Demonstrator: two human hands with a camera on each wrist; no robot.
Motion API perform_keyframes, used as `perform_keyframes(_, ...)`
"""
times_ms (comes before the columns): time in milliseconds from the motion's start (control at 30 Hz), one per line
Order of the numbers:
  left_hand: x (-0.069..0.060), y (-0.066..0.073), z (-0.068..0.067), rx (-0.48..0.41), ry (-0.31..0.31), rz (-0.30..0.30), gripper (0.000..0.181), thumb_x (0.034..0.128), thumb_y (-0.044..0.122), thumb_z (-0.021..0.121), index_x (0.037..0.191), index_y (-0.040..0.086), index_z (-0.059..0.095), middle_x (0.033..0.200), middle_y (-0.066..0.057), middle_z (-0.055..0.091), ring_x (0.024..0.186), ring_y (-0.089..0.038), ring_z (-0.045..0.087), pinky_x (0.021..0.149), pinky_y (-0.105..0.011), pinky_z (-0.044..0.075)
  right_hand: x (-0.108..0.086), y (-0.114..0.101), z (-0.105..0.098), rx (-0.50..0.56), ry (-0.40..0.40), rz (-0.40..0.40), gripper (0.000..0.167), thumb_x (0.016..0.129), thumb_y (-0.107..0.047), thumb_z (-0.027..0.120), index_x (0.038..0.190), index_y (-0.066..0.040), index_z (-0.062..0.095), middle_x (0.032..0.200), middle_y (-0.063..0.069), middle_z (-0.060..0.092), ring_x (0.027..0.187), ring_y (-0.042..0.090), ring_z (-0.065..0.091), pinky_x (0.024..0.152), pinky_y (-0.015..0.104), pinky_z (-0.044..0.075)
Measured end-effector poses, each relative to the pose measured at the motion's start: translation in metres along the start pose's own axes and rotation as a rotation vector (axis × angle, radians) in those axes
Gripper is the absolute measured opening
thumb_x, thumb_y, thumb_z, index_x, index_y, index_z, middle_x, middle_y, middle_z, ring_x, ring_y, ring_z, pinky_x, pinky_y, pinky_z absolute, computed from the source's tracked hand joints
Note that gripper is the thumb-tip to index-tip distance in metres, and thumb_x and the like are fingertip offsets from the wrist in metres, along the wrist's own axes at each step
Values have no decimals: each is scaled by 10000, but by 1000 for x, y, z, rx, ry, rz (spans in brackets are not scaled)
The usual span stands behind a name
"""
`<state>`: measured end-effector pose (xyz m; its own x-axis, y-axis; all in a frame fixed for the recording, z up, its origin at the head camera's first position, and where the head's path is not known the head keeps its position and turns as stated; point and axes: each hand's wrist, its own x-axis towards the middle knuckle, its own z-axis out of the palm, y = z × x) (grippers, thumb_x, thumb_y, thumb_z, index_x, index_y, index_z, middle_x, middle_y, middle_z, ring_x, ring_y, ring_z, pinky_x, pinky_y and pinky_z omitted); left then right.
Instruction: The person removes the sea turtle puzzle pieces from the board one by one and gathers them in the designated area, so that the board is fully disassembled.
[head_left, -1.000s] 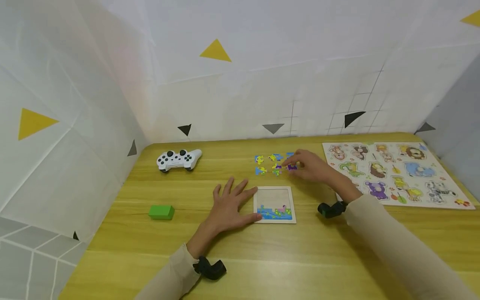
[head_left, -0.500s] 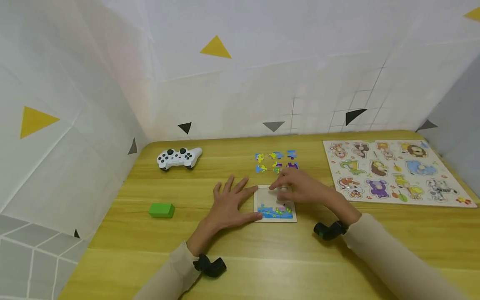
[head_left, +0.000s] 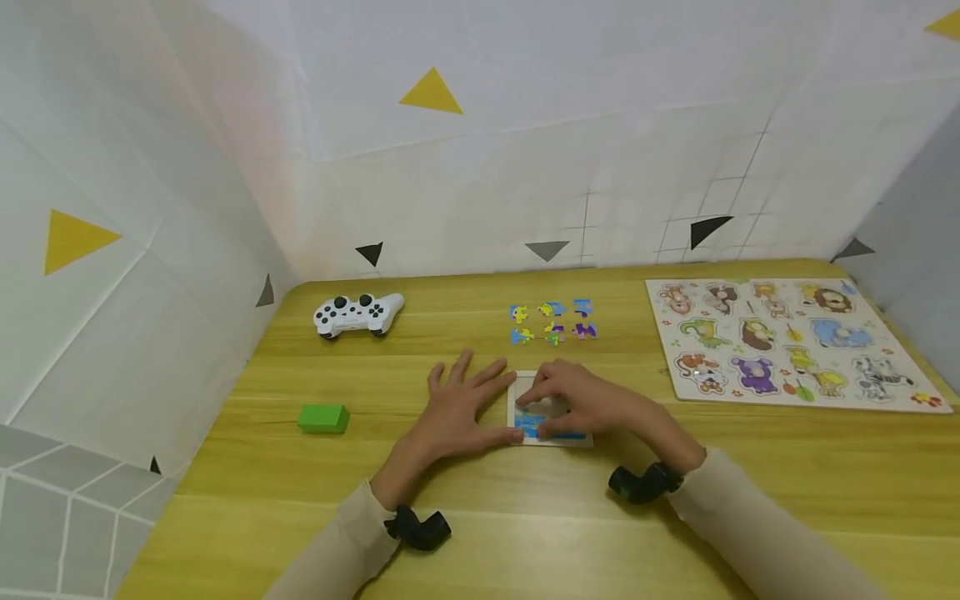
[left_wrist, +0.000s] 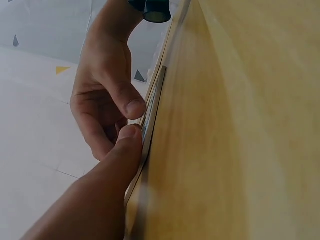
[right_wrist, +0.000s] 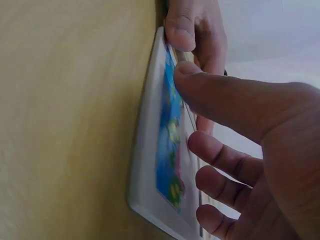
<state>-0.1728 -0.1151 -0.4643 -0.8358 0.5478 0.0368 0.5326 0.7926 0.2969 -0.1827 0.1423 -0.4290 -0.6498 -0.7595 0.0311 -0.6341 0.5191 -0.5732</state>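
Observation:
A small square wooden puzzle frame (head_left: 512,400) lies on the table, its lower part filled with blue puzzle pieces (head_left: 529,423). My left hand (head_left: 457,419) lies at its left side with fingers spread and straight, thumb and index fingertips at the frame's edge. The right hand (head_left: 588,400) is over the frame, index finger and thumb apart at its left part. In the right wrist view the thumb (right_wrist: 220,97) meets the blue picture, while the index finger is mostly hidden. Whether a piece is between these fingers is not visible. Loose puzzle pieces (head_left: 554,332) lie behind the frame.
A white game controller (head_left: 358,316) stands at the back left. Nearer on the left is a green block (head_left: 323,419). A large animal puzzle board (head_left: 720,396) takes up the right side. White patterned walls (head_left: 487,192) enclose the back and sides of the table.
My right hand has moved from the loose pieces towards me and left, onto the frame. The left hand has stayed beside the frame.

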Motion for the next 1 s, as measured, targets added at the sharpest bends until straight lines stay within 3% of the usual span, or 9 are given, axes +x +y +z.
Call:
perform_keyframes(300,-1,-5,2,0,15,86,991,797,837,581,1601,314,334,1673,178,278,1604,-343,11,1180,-680,34,0,-2,5,-90,11,-18,411,844,-285,837,1232,-183,747,1086,7,635,997,143,515,850,324,401)
perform_keyframes(533,-1,-10,3,-1,28,152,979,774,798,656,1578,306,392,1669,159,298,1603,-341,55,1183,-640,114,-3,-7,8,-136,38,-51,413,842,-261,840,1233,-168,746,1083,12,637,998,164,546,852,353,437)
perform_keyframes(700,-1,-10,1,-15,33,161,971,759,777,693,1560,296,428,1650,149,345,1600,-332,85,1180,-621,129,-4,-9,9,-195,32,-60,402,842,-275,839,1224,-184,751,1071,0,637,1007,176,559,889,404,446)
perform_keyframes(1000,-1,-11,2,-40,48,177,958,757,752,716,1547,277,456,1640,138,371,1593,-343,122,1170,-628,130,-3,-15,7,-185,21,-46,359,822,-260,855,1161,-183,767,1076,8,653,1019,190,570,904,417,440)
